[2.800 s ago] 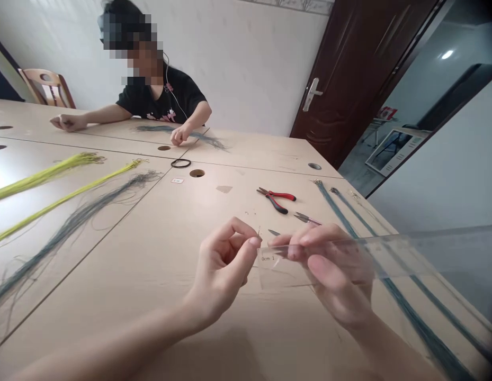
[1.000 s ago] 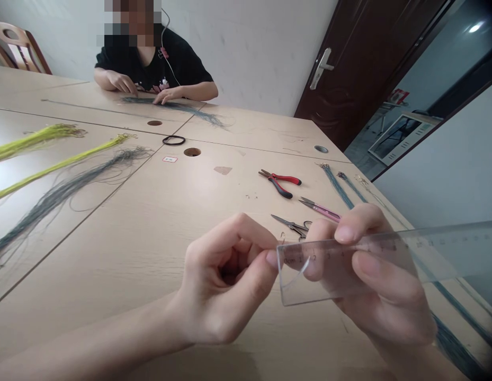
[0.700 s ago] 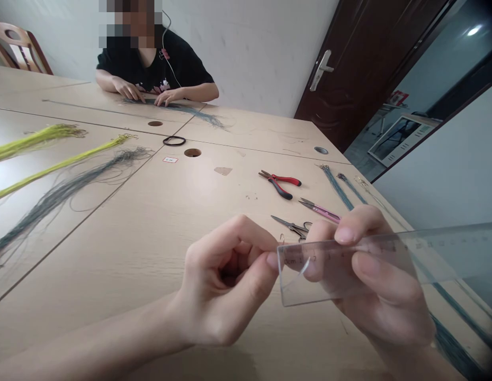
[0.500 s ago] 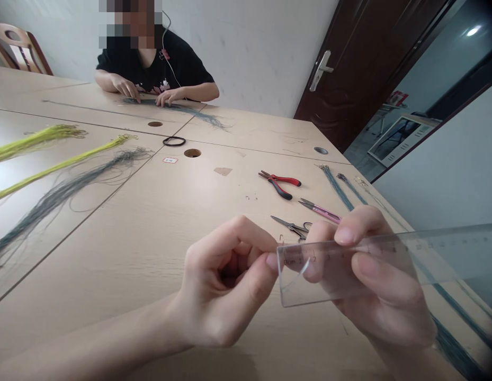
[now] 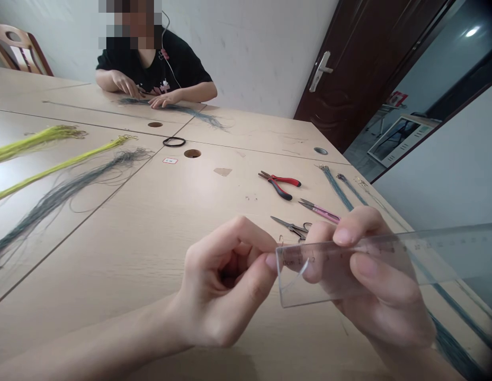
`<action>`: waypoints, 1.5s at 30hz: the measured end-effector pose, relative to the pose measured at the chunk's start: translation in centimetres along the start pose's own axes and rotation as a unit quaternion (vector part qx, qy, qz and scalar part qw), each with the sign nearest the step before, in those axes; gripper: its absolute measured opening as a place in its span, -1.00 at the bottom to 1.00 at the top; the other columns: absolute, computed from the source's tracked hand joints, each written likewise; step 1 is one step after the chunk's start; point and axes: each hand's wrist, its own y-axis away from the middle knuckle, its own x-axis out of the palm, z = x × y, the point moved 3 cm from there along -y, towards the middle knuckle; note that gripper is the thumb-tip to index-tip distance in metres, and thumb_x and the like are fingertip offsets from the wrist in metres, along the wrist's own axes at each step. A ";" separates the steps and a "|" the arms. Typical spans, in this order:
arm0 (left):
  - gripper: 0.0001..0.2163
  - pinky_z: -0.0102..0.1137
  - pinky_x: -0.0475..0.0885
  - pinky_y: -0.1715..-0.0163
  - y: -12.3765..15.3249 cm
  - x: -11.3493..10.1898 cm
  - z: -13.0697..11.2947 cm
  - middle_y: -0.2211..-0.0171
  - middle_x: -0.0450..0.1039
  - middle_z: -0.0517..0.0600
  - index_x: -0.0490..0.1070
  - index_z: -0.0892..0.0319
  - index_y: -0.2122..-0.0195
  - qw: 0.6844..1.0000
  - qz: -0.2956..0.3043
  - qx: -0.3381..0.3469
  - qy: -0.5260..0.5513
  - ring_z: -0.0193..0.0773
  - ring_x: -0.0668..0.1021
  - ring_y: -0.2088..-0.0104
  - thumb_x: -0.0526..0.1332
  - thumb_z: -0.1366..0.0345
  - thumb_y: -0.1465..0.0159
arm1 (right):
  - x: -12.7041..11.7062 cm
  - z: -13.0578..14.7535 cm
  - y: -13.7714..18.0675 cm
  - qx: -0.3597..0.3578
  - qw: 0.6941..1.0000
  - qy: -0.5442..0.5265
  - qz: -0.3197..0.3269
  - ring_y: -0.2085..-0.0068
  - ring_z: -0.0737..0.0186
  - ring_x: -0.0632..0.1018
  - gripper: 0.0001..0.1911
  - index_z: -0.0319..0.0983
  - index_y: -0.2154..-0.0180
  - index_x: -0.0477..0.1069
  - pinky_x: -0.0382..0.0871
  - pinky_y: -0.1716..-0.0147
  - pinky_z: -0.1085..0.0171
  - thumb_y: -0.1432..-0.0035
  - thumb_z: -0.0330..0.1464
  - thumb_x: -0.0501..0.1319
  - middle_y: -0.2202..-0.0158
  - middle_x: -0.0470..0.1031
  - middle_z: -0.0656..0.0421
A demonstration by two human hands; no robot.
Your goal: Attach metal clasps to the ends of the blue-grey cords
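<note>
My left hand (image 5: 225,288) is closed, thumb and forefinger pinched on a small fish hook (image 5: 281,239) whose bend stands just above the fingertips. Those fingertips touch the zero end of a clear plastic ruler (image 5: 436,254). My right hand (image 5: 373,275) grips the ruler between thumb and fingers, near its low centimetre marks, and the ruler runs off to the right. Some of the right fingers show through the clear plastic behind it. Any line on the hook is too fine to make out.
Beyond my hands lie red-and-black pliers (image 5: 279,183), pink thread snips (image 5: 319,210) and small scissors (image 5: 291,227). Yellow line bundles (image 5: 59,166) and a grey-green bundle (image 5: 51,206) lie left; blue-green bundles (image 5: 335,185) lie right. A person (image 5: 158,69) opposite handles blue-green strands.
My hands and the ruler have barely moved; the ruler has tilted very slightly. Across the table, the other person's hand has slid a little to the left along the strands.
</note>
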 end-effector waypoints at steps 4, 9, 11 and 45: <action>-0.86 -0.56 -0.08 0.76 0.0 -0.1 -0.1 0.66 -0.03 -0.20 0.23 0.11 0.41 1.000 0.000 0.001 0.004 -0.52 0.03 0.70 0.06 0.33 -0.32 | 0.0 0.1 -0.1 -0.002 1.000 0.009 -0.001 0.30 0.11 0.60 -0.92 -0.11 0.26 0.32 0.53 0.30 0.03 -0.19 -0.40 0.10 0.44 0.51 0.18; -0.87 -0.55 -0.06 0.77 -0.2 0.0 0.0 0.66 -0.04 -0.20 0.23 0.12 0.40 1.000 0.002 0.014 0.000 -0.51 0.04 0.70 0.05 0.37 -0.31 | 0.0 0.0 0.0 0.012 1.000 -0.007 0.005 0.22 0.09 0.59 -0.93 -0.12 0.26 0.31 0.51 0.26 0.04 -0.21 -0.40 0.09 0.43 0.50 0.18; -0.87 -0.56 -0.07 0.77 -0.2 0.1 0.0 0.66 -0.04 -0.20 0.23 0.14 0.40 1.000 0.005 0.029 0.003 -0.51 0.04 0.70 0.04 0.40 -0.31 | 0.0 -0.1 0.1 0.021 1.000 -0.021 0.007 0.19 0.09 0.59 -0.92 -0.13 0.25 0.31 0.50 0.23 0.04 -0.22 -0.40 0.08 0.41 0.50 0.18; -0.87 -0.63 -0.05 0.74 -0.1 0.0 0.2 0.65 -0.06 -0.21 0.22 0.16 0.40 0.999 0.011 0.035 0.020 -0.56 0.03 0.69 0.05 0.40 -0.32 | 0.0 0.1 0.2 0.021 1.000 -0.013 0.004 0.28 0.22 0.57 -0.94 -0.12 0.26 0.32 0.49 0.23 0.13 -0.22 -0.40 0.10 0.41 0.49 0.20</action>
